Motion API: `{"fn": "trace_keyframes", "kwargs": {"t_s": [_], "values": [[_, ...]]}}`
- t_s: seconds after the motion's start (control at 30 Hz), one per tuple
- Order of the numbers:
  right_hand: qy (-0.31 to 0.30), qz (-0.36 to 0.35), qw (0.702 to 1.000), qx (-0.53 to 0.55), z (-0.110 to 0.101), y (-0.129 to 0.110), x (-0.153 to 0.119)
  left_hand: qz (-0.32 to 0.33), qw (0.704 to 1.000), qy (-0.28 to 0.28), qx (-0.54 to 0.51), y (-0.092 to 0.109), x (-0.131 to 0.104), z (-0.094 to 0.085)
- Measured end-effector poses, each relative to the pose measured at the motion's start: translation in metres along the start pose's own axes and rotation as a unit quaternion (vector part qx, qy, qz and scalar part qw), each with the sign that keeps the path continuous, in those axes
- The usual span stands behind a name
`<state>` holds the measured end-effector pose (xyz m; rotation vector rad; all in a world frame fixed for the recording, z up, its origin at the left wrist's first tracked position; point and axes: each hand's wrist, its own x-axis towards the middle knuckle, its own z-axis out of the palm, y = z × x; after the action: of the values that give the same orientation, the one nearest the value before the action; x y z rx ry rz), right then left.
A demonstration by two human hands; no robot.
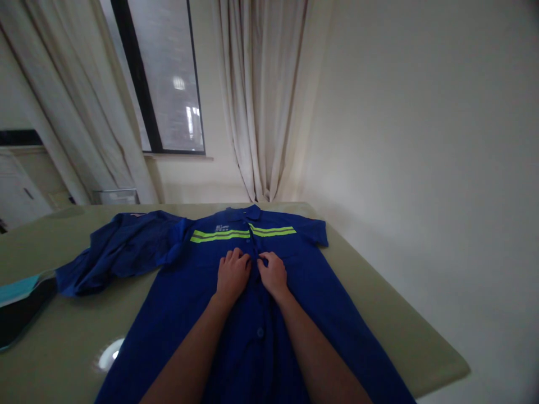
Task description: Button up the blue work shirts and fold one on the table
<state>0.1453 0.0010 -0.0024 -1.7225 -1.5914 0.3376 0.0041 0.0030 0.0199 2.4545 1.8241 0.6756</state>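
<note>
A blue cloth shirt with short sleeves (295, 275) lies face up on a glossy olive-green table (391, 320). Its collar (251, 212) points away from the person, and its long axis runs from the near side toward the far edge. Across the chest are 2 yellow-green reflective strips, 1 on each side of the front opening; at least 2 buttons show along it.

The left hand (234, 272) and the right hand (273, 272) meet at the opening just below the strips, nearly touching. Both have their fingers closed on the cloth there, 1 hand per side; the exact bit between the fingertips is too small to tell.

To the left, 1 crumpled darker-blue cloth garment (126, 252) lies against the shirt's sleeve. Beside its outer end is 1 flat black object with a turquoise top (29, 314). Behind hang 2 cream fabric curtains (263, 101), with 1 dark-framed window (168, 73) between them.
</note>
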Motion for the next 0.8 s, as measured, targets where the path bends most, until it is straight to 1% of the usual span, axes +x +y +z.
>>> {"fn": "trace_keyframes", "kwargs": {"t_s": [0.1,0.23,0.4,0.57,0.63,0.7,0.8], "values": [[0.006,-0.017,0.999,0.037,0.003,0.001,0.001,0.019,0.999,-0.002,-0.043,-0.009,0.001,0.007],[-0.006,-0.046,0.997,0.059,0.005,0.0,0.002,0.036,0.995,0.005,-0.094,-0.017,0.003,0.009],[-0.003,-0.052,0.996,0.068,0.005,0.0,0.001,0.055,0.99,0.022,-0.124,-0.017,0.004,0.011],[0.013,-0.057,0.994,0.093,0.002,-0.002,-0.001,0.083,0.986,0.061,-0.133,-0.014,0.001,0.008],[0.016,-0.063,0.993,0.102,0.001,-0.002,0.0,0.081,0.986,0.064,-0.131,-0.013,0.001,0.007],[0.014,-0.07,0.992,0.107,0.001,-0.002,0.0,0.068,0.988,0.055,-0.129,-0.012,0.001,0.008],[-0.004,-0.075,0.992,0.106,0.0,-0.002,0.0,0.048,0.989,0.037,-0.137,-0.013,0.002,0.009]]}}
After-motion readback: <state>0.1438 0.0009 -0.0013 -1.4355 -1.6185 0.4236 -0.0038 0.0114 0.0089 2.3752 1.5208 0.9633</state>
